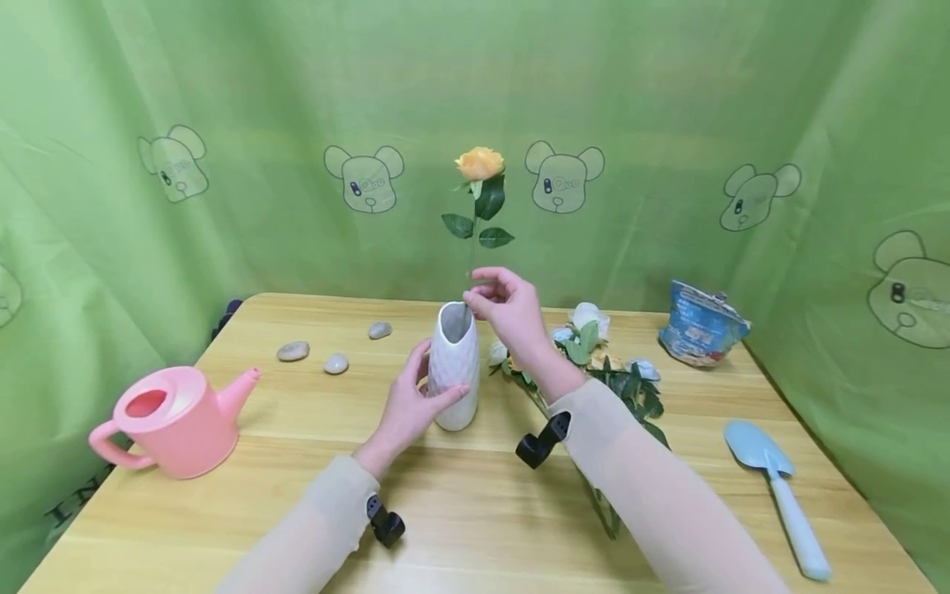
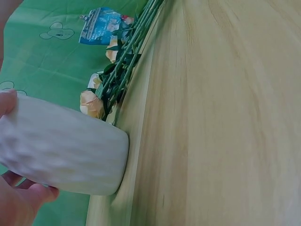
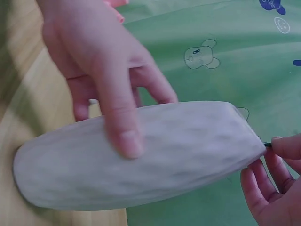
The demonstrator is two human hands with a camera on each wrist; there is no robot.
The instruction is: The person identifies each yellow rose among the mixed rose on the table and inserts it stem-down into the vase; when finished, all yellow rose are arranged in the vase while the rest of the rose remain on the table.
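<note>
A white textured vase (image 1: 454, 384) stands upright on the wooden table, and my left hand (image 1: 408, 404) grips it from the left, thumb across the front. Above its mouth, my right hand (image 1: 512, 318) pinches the green stem of an orange-yellow rose (image 1: 480, 163), which points straight up. The lower stem runs down at the vase's rim; how deep it reaches is hidden. In the right wrist view the left thumb lies along the vase (image 3: 188, 150), while the right hand (image 3: 277, 188) holds the stem (image 3: 267, 144) right beside the mouth.
Behind my right forearm lies a bunch of artificial flowers (image 1: 588, 323). A blue bag (image 1: 701, 326) stands at the back right, with a light blue trowel (image 1: 787, 487) nearer. On the left are a pink watering can (image 1: 178, 425) and three stones (image 1: 293, 351). Green curtains (image 1: 416, 74) surround the table.
</note>
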